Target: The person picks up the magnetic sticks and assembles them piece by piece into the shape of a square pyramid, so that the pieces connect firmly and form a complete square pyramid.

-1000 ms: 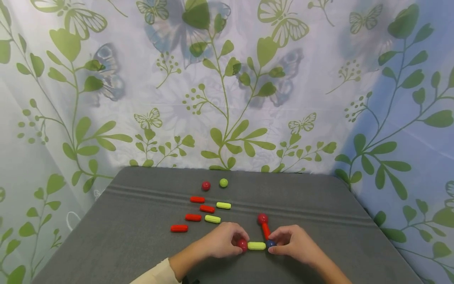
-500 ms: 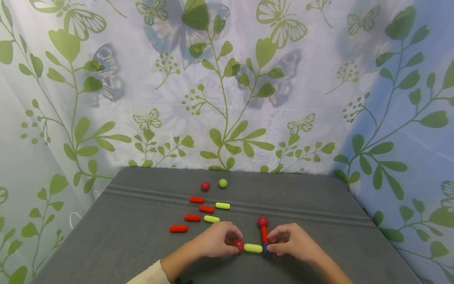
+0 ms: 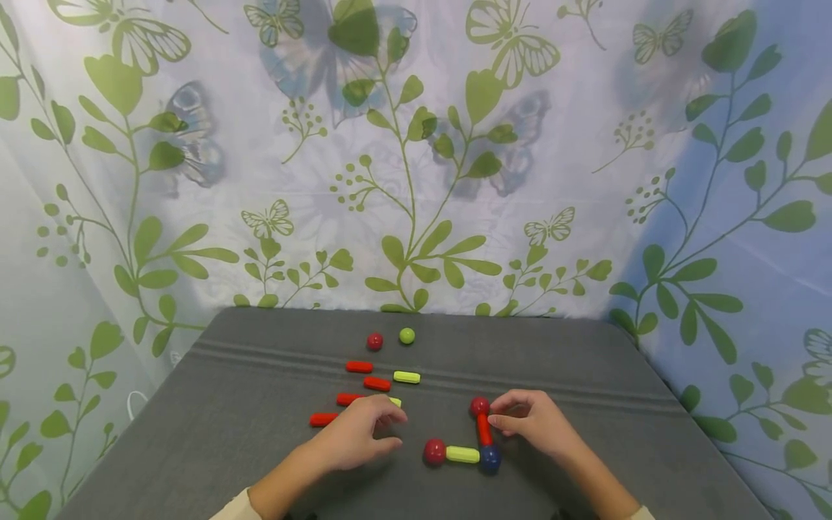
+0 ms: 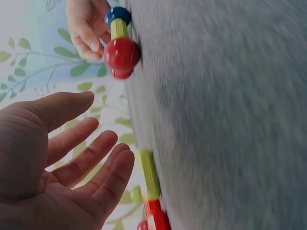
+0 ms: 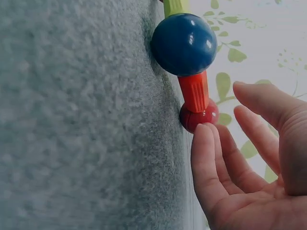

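Observation:
An L-shaped assembly lies on the table: a blue ball [image 3: 490, 458] at the corner, a yellow-green rod [image 3: 463, 454] leading left to a red ball [image 3: 435, 451], and a red rod [image 3: 484, 430] leading away to another red ball [image 3: 479, 406]. My left hand [image 3: 354, 435] is apart from it, to its left, fingers spread and holding nothing. It partly hides a red rod and a yellow-green rod behind it. Beside the red rod is my right hand [image 3: 536, 425], relaxed; in the right wrist view its fingertips [image 5: 204, 132] are right at the far red ball, thumb apart.
Loose red rods [image 3: 377, 383] and yellow-green rods [image 3: 406, 377] lie left of centre on the grey table [image 3: 552, 354]. Farther back sit a red ball [image 3: 375, 341] and a green ball [image 3: 406, 335]. A leaf-patterned curtain [image 3: 299, 173] hangs behind the table.
My left hand has let go of the near red ball and moved left toward the loose rods. The right hand has left the blue ball and moved up along the red rod.

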